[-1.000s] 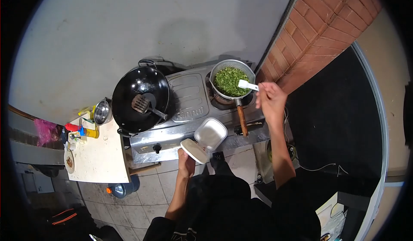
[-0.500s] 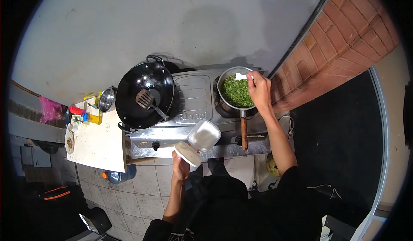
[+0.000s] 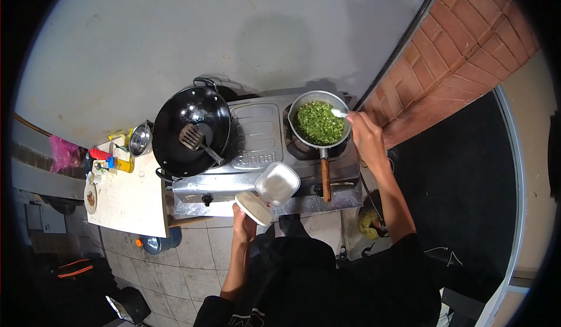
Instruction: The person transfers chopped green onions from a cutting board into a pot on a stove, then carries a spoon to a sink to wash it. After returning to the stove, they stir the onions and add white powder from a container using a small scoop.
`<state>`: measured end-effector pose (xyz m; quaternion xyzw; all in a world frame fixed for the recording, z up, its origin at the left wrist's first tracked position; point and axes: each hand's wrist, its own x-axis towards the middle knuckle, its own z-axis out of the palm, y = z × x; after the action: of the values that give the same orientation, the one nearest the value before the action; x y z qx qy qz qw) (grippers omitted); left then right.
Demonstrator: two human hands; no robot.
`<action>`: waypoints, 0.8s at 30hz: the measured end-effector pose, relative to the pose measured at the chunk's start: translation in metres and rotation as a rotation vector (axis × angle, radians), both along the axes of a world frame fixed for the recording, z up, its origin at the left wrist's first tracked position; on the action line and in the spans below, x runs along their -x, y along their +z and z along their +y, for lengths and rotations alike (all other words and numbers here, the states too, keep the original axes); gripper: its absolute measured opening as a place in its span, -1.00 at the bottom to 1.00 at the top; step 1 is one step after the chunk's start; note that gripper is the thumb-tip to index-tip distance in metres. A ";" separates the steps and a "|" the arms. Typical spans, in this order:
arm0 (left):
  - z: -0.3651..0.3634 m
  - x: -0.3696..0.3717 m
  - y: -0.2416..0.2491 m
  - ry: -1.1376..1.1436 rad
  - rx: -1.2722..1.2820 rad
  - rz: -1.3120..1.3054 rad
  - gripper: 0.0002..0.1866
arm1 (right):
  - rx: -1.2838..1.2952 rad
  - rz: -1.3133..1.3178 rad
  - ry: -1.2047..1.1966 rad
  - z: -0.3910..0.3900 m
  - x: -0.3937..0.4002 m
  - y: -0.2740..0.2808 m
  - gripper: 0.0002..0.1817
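A saucepan (image 3: 325,97) on the right burner holds chopped green food (image 3: 317,122), its wooden handle pointing toward me. My right hand (image 3: 367,137) is closed on a small white spoon (image 3: 338,113), whose tip is over the right side of the pan. Low in front of the stove, my left hand (image 3: 243,224) grips a white plastic container (image 3: 255,208) with a hinged or adjoining translucent part (image 3: 278,183) tilted open; whether the two are joined is unclear. White residue shows inside the translucent part.
A black wok (image 3: 175,117) with a slotted spatula (image 3: 193,137) rests on the left burner. Left of it, a pale table (image 3: 137,201) bears a metal bowl (image 3: 140,139), bottles and a plate (image 3: 91,197). A blue water jug (image 3: 159,243) is beneath. A brick wall (image 3: 438,58) rises at right.
My right hand with the white spoon has moved right, toward the pan's rim, uncovering more of the green food. The view has shifted slightly. My left hand still holds the container.
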<state>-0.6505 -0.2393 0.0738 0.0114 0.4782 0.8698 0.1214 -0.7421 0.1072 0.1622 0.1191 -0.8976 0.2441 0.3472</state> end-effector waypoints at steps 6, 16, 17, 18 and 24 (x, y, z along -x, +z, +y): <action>-0.008 -0.004 0.007 -0.053 0.020 0.020 -0.36 | -0.081 -0.004 -0.039 0.004 0.007 -0.011 -0.88; -0.056 -0.001 0.021 0.031 0.008 0.028 -0.22 | 0.811 -0.575 0.292 -0.174 -0.060 0.053 -0.97; -0.064 0.000 0.023 0.054 0.009 0.042 -0.22 | 0.657 -0.561 0.318 -0.191 -0.061 0.052 -0.97; -0.075 0.000 0.024 0.076 0.010 0.055 -0.21 | 0.502 -0.540 0.343 -0.210 -0.061 0.053 -0.96; -0.165 -0.002 0.029 0.220 -0.057 0.134 -0.50 | 0.392 -0.463 0.392 -0.339 -0.044 0.037 -0.92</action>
<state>-0.6488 -0.4046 0.1023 0.0202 0.4585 0.8885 -0.0073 -0.6981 -0.2319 0.1993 0.1616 -0.8488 0.4939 0.0976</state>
